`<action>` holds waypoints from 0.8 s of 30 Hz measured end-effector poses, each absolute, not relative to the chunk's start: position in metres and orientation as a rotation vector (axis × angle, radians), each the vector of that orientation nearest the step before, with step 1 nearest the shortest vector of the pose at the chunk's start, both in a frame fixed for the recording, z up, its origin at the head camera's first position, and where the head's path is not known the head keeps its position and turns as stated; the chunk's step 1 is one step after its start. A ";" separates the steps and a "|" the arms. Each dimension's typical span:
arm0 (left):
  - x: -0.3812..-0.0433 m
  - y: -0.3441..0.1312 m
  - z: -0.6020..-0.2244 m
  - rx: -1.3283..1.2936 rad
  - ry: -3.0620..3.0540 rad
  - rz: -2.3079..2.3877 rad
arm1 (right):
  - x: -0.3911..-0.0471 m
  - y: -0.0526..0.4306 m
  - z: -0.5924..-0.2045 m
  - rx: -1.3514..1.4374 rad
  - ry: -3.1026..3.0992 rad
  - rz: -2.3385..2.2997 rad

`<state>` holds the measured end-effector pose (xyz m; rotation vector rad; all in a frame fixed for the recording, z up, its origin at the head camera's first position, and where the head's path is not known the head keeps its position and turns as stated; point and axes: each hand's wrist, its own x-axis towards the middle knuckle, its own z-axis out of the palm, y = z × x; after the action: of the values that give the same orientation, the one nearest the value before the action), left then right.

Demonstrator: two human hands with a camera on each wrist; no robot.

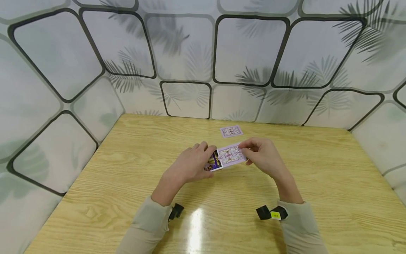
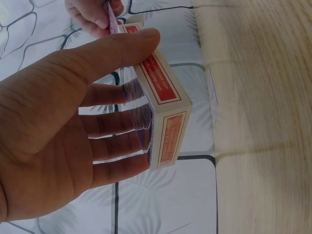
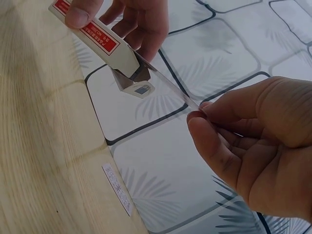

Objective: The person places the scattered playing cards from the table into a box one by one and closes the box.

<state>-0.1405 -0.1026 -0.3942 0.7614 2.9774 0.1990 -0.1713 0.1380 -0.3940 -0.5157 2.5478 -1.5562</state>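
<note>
My left hand point(image 1: 191, 164) grips a playing card box point(image 2: 163, 83) between the thumb on one narrow side and the fingers on the other. White and red printed edges show on the box in the left wrist view. Its end flap point(image 3: 139, 89) hangs open on the side facing my right hand. A playing card point(image 1: 231, 156) with a purple patterned back sticks out of that end. At the card's outer edge, my right hand point(image 1: 264, 157) pinches it between thumb and index finger. The box is held above the table, and the card's inner end is hidden.
Another purple-backed card point(image 1: 231, 131) lies flat on the wooden table point(image 1: 142, 141), just beyond the hands. A pale cloth with dark outlines and leaf prints point(image 1: 184, 46) rises behind the table and along both sides.
</note>
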 end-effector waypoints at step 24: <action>-0.140 -0.102 -0.394 0.773 2.973 0.200 | -0.165 0.126 -0.392 -0.603 2.549 -1.561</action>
<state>-0.1404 -0.1021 -0.3942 0.7735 2.9729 0.1997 -0.1647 0.1256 -0.3921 -0.6031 2.5489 -1.5608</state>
